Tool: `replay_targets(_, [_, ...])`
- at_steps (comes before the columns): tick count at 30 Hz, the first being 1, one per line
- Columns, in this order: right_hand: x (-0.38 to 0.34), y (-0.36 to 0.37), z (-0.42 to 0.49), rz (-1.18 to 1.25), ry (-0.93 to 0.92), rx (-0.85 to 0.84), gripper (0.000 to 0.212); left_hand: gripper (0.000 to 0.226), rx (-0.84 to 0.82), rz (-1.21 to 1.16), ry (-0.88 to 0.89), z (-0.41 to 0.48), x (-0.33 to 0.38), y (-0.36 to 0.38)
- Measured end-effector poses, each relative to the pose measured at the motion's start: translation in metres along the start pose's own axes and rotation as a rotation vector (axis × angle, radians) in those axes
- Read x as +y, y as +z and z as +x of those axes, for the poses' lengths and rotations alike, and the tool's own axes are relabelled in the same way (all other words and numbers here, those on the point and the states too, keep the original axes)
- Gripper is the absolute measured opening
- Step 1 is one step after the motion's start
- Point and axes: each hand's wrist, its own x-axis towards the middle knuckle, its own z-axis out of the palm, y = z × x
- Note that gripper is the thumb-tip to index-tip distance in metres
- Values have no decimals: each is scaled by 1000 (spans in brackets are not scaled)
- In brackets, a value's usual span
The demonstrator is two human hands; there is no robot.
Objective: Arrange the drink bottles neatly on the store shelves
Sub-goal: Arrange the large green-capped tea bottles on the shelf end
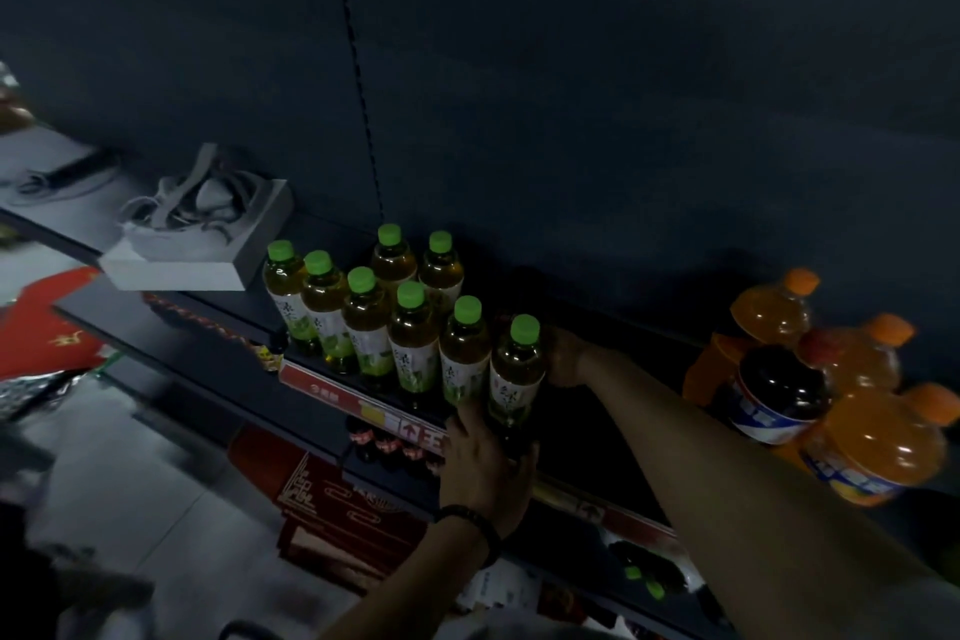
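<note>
Head: both hands [488,463] around bottle [517,369]

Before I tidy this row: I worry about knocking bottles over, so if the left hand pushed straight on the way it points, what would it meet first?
Probably the rightmost green-capped tea bottle: the left hand already touches its base.
</note>
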Motion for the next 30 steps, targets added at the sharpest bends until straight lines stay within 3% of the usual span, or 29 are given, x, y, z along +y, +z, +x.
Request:
replay_targets(3, [-3, -5, -1, -55, 13, 37, 51, 86, -22, -15, 17, 3, -1, 0])
replay_targets(6, [13, -2, -6, -32, 36, 267, 37, 84, -21, -73, 5, 5, -8, 2])
replay_targets(9, [35, 8, -19, 28, 120, 440, 35, 98, -38, -89, -24, 8, -13, 9])
replay_targets(13, [57, 25, -25, 42, 195, 353, 66, 107, -74, -75, -82, 8, -5, 9])
replay_targets(17, [61, 34, -23, 84, 137, 443, 64, 94, -110, -79, -100, 6, -3, 6])
replay_targets(20, [46, 33, -33, 359, 162, 482, 52, 83, -67, -128, -112, 6, -5, 3])
replay_targets(24, [40, 33, -62, 552, 143, 614, 51, 36, -77, -245, -125, 4, -8, -2])
replay_targets(27, [42, 35, -93, 519, 249, 706, 37, 13, -159, -243, -35, -4, -12, -8])
replay_targets(30, [32, 26, -141, 462, 244, 811, 31, 16, -280, -278, 78, -14, -16, -9])
